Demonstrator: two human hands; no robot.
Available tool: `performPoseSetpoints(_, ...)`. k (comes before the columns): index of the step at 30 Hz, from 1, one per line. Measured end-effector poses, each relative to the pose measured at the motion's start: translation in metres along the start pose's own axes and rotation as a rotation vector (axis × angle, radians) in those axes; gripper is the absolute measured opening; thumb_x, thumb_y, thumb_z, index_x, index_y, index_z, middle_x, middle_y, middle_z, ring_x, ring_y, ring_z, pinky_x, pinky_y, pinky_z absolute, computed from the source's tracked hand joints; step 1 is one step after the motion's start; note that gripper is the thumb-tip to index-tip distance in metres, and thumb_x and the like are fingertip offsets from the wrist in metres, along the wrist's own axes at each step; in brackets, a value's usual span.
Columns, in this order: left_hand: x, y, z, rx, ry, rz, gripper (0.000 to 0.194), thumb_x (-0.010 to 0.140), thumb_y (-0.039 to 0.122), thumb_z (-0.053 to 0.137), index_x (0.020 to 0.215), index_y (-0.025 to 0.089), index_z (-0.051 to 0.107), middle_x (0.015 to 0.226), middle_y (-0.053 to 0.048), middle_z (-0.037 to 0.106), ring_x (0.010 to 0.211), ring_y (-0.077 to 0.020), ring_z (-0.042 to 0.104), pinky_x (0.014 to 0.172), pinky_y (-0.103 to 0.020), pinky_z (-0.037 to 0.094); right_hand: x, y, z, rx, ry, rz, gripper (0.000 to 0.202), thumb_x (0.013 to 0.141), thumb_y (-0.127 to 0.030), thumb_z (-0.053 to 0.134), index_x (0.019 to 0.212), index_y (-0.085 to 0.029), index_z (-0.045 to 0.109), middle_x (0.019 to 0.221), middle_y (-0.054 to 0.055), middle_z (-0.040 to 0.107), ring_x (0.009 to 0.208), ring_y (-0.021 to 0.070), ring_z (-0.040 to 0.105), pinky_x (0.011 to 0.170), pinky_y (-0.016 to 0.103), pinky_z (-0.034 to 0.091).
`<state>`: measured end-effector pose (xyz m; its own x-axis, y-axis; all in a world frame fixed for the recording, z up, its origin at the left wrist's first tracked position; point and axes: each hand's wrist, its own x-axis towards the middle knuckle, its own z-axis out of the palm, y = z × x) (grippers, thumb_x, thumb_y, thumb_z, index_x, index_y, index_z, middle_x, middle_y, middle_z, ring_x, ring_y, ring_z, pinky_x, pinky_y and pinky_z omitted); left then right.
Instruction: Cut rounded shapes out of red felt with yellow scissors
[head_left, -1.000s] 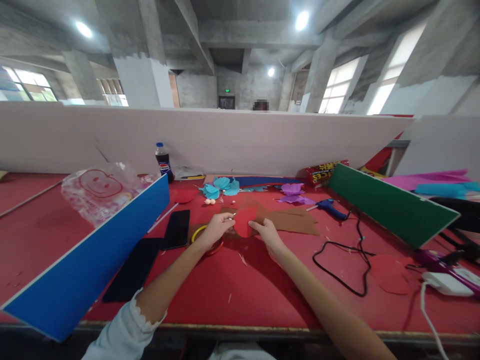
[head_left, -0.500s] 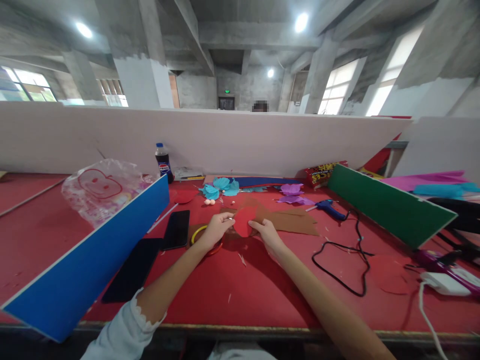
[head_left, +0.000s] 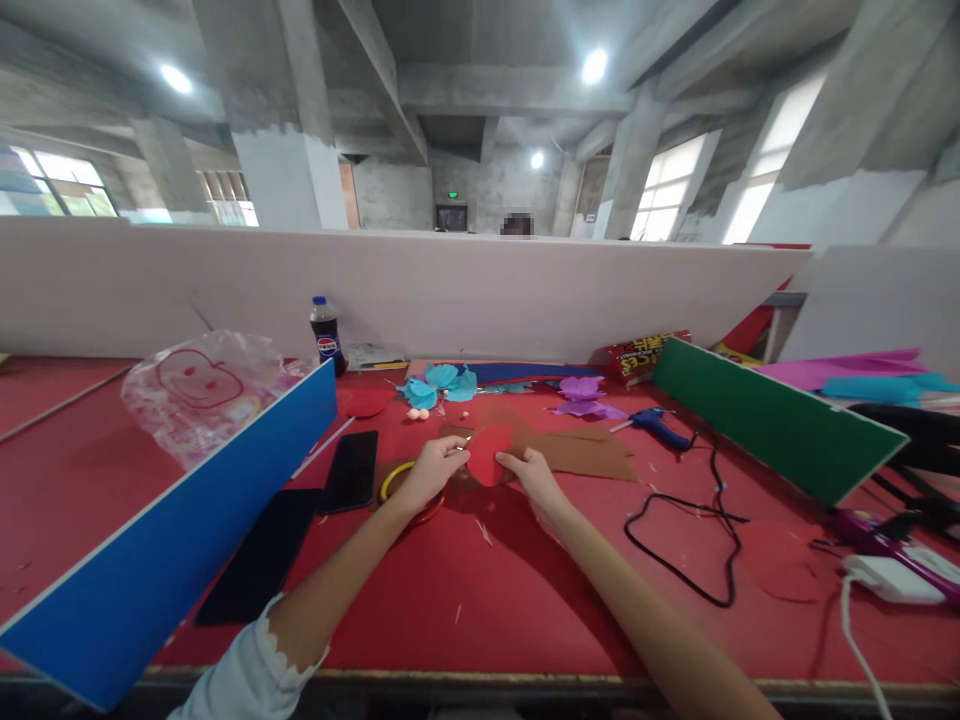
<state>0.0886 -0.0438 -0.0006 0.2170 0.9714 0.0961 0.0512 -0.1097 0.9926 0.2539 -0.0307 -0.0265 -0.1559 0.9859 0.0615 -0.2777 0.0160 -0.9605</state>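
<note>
A rounded piece of red paper is held upright between my two hands above the table. My left hand pinches its left edge; a small shiny bit shows at these fingertips, too small to name. At the right edge, my right hand has its thumb on the front of the paper, with the fingers bent behind. Brown paper lies behind and to the right of the red piece. Under my left wrist are a yellow ring and an orange one, partly hidden by the arm.
Blue and green boards stand at the sides. Two dark phone-like slabs lie left. Behind are blue paper petals, purple petals and a cola bottle. A blue glue gun with a black cord lies right.
The camera view has tipped slightly, so the scene sits a little lower. Both hands keep their grip on the red paper, which has barely shifted or turned.
</note>
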Motion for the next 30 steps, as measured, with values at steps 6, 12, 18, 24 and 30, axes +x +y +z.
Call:
performPoseSetpoints(6, 0.0, 0.013, -0.023, 0.42, -0.092, 0.032, 0.027, 0.074, 0.036, 0.045, 0.083, 0.014, 0.058, 0.069, -0.005, 0.063, 0.066, -0.0158, 0.059, 0.062, -0.025, 0.043, 0.001, -0.001, -0.001, 0.001, 0.044, 0.016, 0.027, 0.055, -0.033, 0.066, 0.073, -0.013, 0.063, 0.066, 0.005, 0.064, 0.054, 0.0148, 0.056, 0.054, 0.028, 0.046)
performPoseSetpoints(12, -0.01, 0.021, -0.05, 1.257, 0.015, -0.172, 0.033, 0.066, 0.05, 0.048, 0.071, 0.02, 0.061, 0.078, -0.008, 0.064, 0.075, -0.0243, 0.058, 0.064, -0.031, 0.039, 0.002, 0.0, -0.002, 0.019, 0.042, 0.027, 0.029, 0.054, -0.033, 0.067, 0.074, -0.012, 0.063, 0.066, 0.005, 0.065, 0.054, 0.0156, 0.057, 0.054, 0.029, 0.046)
performPoseSetpoints(18, -0.012, 0.022, -0.046, 1.454, -0.041, -0.299, 0.042, 0.062, 0.052, 0.05, 0.086, 0.019, 0.059, 0.09, -0.011, 0.063, 0.083, -0.0251, 0.059, 0.066, -0.029, 0.042, 0.004, 0.002, -0.003, 0.0, 0.058, 0.004, 0.028, 0.055, -0.032, 0.067, 0.073, -0.011, 0.063, 0.066, 0.005, 0.065, 0.056, 0.0154, 0.057, 0.056, 0.028, 0.046)
performPoseSetpoints(24, -0.014, 0.022, -0.042, 1.499, -0.062, -0.304, 0.04, 0.062, 0.047, 0.052, 0.088, 0.018, 0.06, 0.091, -0.013, 0.064, 0.087, -0.0279, 0.059, 0.068, -0.032, 0.044, 0.005, 0.004, -0.001, -0.004, 0.052, 0.001, 0.029, 0.055, -0.035, 0.067, 0.073, -0.012, 0.063, 0.065, 0.004, 0.064, 0.054, 0.0153, 0.056, 0.054, 0.028, 0.045)
performPoseSetpoints(30, -0.009, 0.006, -0.041, 1.466, 0.004, -0.29, 0.033, 0.063, 0.036, 0.049, 0.088, 0.015, 0.059, 0.088, -0.015, 0.064, 0.082, -0.0281, 0.06, 0.065, -0.033, 0.045, 0.006, 0.005, -0.002, 0.03, 0.05, -0.007, 0.028, 0.054, -0.033, 0.067, 0.071, -0.012, 0.063, 0.062, 0.004, 0.064, 0.052, 0.0148, 0.055, 0.053, 0.028, 0.045)
